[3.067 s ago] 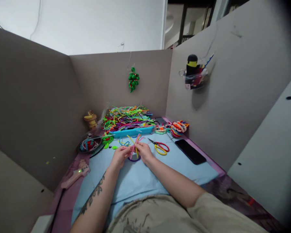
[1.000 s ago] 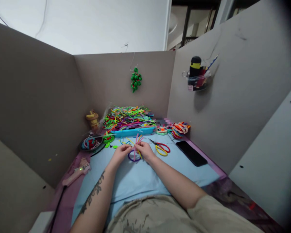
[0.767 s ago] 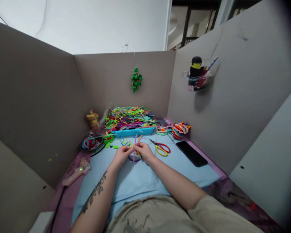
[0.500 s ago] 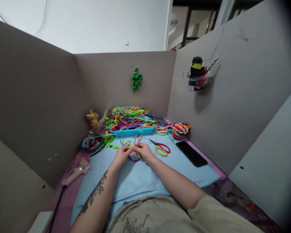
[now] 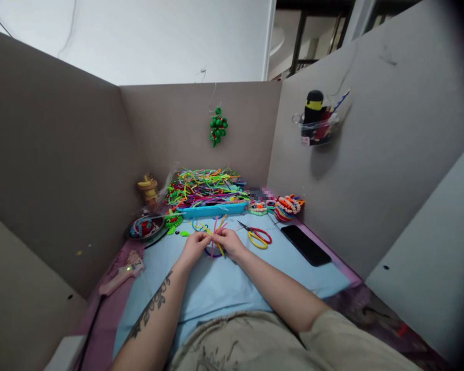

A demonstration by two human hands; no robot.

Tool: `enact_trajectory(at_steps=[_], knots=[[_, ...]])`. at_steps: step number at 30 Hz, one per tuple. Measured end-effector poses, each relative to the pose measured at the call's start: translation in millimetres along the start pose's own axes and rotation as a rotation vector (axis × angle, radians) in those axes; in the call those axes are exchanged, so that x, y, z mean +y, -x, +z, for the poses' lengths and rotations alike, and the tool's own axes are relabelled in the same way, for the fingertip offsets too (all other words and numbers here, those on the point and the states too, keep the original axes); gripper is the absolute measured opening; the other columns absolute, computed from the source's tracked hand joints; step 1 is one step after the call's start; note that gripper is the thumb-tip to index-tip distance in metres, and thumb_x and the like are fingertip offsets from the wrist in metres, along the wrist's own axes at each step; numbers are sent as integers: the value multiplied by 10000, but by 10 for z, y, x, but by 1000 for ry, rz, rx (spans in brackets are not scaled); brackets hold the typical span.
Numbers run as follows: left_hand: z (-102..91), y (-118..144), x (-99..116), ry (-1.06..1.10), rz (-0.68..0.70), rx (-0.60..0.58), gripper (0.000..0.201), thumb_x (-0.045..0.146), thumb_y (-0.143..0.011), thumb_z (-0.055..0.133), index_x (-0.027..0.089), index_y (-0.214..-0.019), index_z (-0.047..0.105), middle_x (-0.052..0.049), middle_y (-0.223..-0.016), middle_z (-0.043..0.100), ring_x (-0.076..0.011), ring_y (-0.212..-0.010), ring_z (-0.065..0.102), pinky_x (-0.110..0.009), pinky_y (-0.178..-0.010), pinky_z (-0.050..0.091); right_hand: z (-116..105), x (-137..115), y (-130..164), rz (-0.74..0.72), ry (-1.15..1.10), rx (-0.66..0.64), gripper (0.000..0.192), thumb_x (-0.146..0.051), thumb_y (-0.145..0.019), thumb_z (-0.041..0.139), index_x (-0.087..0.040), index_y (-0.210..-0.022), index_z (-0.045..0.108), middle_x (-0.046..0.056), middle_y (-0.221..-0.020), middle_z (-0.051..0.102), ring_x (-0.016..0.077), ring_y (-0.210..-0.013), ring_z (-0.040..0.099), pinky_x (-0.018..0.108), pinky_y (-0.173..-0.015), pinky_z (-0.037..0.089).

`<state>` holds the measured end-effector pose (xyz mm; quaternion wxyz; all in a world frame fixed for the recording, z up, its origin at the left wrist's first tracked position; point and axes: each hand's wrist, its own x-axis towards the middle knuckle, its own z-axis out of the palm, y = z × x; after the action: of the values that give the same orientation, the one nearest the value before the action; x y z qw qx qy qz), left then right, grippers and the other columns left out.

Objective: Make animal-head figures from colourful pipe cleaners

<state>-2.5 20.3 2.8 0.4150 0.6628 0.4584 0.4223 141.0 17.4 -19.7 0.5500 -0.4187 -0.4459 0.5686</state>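
My left hand point(image 5: 198, 243) and my right hand point(image 5: 229, 241) meet over the blue cloth, fingertips pinched close together. Between them they grip a small bunch of pipe cleaners point(image 5: 215, 224), pink, yellow and orange, whose ends fan out above and below the fingers. A purple pipe cleaner point(image 5: 213, 254) curves beneath the hands, and a blue one point(image 5: 197, 225) curls behind the left fingers. My fingers cover the point where the strands cross. To the right of my right hand lie scissors point(image 5: 258, 237) with one red and one yellow handle.
Behind the hands stands a blue tray point(image 5: 212, 210) heaped with colourful pipe cleaners. A black phone point(image 5: 306, 245) lies at right, a pink glue gun point(image 5: 123, 274) at left. A dark bowl point(image 5: 146, 228) and a green figure point(image 5: 173, 220) sit back left. Grey panels enclose three sides.
Both hands stay in nearly the same place. The pink strand's lower end has tilted slightly to the left between the fingers.
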Motion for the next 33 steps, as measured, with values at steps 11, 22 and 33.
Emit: enact_trajectory(at_steps=[11,22,33], knots=[[-162,-27,71,436,-279,51,444,551,-748,498,208,-1010,600,-83,-1088,613,-168,-808,599,-234,-592,417,-87,-69,-85,25,-149,73,325,-389,-523,742,-141,-615,551,-24,-477,543,81,-411,458,207,-422,338],[-106,-35,48,167,12,65,279,377,-608,704,152,-766,651,-47,-743,653,-167,-706,583,-252,-664,433,-61,-70,-37,-43,-72,-5,332,-397,-538,737,-134,-662,578,-33,-512,547,72,-431,442,205,-447,330],[-135,25,101,46,-5,-194,219,353,-653,650,138,-678,687,-14,-564,596,-119,-516,486,-225,-508,334,-98,-217,9,-17,-2,-229,336,-317,-520,754,-146,-766,602,-50,-475,531,68,-391,412,194,-409,306]])
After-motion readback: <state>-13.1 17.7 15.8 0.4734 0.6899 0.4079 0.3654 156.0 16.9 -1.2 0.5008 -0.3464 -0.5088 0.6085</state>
